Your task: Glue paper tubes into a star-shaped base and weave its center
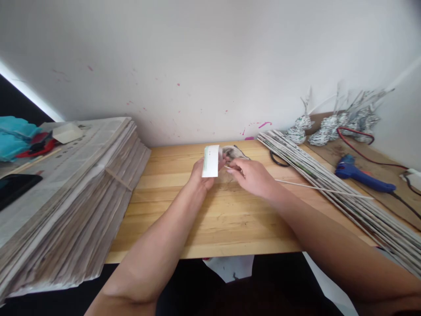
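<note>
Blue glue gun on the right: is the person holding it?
No, the blue glue gun lies on the cardboard, apart from both the left hand and the right hand.

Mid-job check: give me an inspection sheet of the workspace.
Surface: light wooden tabletop, dark marks.
Job's things: white rectangular card; thin pale paper-like rod, crossing the grey bundle of rolled newspaper sticks.
Clutter: tall grey newspaper stack, left; crumpled grey cloth-like item near the card.
Grips: left grip holds the card; right grip pinches the rod.
Cables: curved red cable; black cord at the blue plastic glue gun on brown cardboard.
Surroundings: white wall, pink spots.
</note>
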Demonstrator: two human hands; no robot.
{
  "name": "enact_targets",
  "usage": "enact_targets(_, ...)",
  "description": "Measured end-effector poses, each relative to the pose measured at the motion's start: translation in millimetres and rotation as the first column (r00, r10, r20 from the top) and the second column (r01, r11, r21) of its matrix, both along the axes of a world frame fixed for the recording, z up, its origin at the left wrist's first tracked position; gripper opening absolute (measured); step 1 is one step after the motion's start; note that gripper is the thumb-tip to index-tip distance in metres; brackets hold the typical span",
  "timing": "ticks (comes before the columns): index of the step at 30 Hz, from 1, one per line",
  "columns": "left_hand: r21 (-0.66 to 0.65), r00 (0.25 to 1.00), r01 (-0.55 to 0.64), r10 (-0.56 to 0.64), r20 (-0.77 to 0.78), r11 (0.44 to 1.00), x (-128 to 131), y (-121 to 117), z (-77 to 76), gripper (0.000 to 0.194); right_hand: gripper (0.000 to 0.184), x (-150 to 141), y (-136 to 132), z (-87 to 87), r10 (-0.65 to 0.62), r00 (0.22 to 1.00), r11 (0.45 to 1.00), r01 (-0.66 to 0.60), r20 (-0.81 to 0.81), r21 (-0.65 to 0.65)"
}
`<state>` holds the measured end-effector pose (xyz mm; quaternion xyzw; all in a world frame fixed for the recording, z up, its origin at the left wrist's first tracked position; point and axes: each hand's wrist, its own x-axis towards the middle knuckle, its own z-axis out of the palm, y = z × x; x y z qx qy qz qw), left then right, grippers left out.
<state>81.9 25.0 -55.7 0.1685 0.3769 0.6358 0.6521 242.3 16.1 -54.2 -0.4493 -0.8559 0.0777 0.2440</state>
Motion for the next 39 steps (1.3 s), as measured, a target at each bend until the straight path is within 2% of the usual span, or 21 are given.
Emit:
enact_targets(3,0.029,0.999,0.000,0.002,-0.038,1.000,0.2,1.5,-1.7,0.008,0.017,0.1,-0.4,0.7,-0.004,0.999,1.000,0.005,-0.044,0.020)
enact_targets(7,-0.015,0.996,-0.015,0.014,-0.084,1.000,2.8,-0.4,3.6,0.009,0.030,-0.1,-1.6,3.0,-0.031,0.996,0.999,0.032,0.079,-0.011)
enact_targets(13,-0.050,0.999,0.007,-0.009,-0.044,0.999,2.5,-2.9,7.2,0.007,0.019,-1.2,-2.4,3.4,-0.005,1.000,1.000,0.006,-0.027,0.028)
enact_targets(17,-0.043,0.999,0.024,-0.026,-0.043,0.999,1.1,-1.8,4.4,0.005,0.030,-1.3,-1.0,1.9,-0.026,0.998,1.000,0.025,0.052,0.003)
enact_targets(21,-0.016,0.998,0.020,-0.021,-0.065,1.000,0.9,-1.5,3.8,0.005,0.020,-0.7,-0.4,1.3,-0.005,0.999,1.000,0.006,-0.037,0.026)
enact_targets(26,-0.035,0.999,0.013,-0.015,-0.049,0.999,1.3,-2.1,5.4,0.003,0.030,-0.8,-2.0,3.3,-0.044,0.996,0.999,0.043,0.071,0.014)
enact_targets(31,-0.054,0.999,0.014,-0.016,-0.031,0.998,2.4,-3.2,6.6,0.009,0.018,-2.3,-3.4,3.7,-0.027,0.999,0.999,0.028,-0.028,0.045)
enact_targets(36,-0.058,1.000,0.009,-0.011,-0.029,0.998,3.0,-2.8,7.5,0.008,0.031,-2.7,-3.7,4.6,-0.070,0.990,0.997,0.065,0.126,0.048)
enact_targets(39,-0.044,0.999,0.010,-0.012,-0.042,0.999,3.5,-2.4,6.8,0.005,0.021,-2.3,-4.1,4.3,-0.048,0.996,0.997,0.044,0.075,0.063)
